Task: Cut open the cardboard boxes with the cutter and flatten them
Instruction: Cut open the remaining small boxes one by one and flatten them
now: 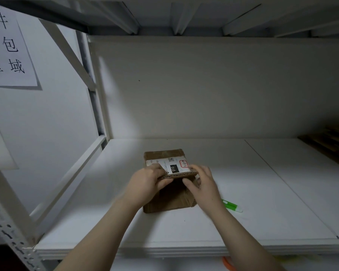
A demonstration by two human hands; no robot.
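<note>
Box [170, 202] sits mid-shelf [262, 192], well apart from every shelf edge. Left hand [147, 180] and right hand [204, 182] both pinch its flap's [176, 168] near edge. Cutter [231, 206] lies just right of the box.

White shelf [262, 192] bears box [172, 201], green cutter [232, 207], perhaps cardboard [329, 139].
</note>
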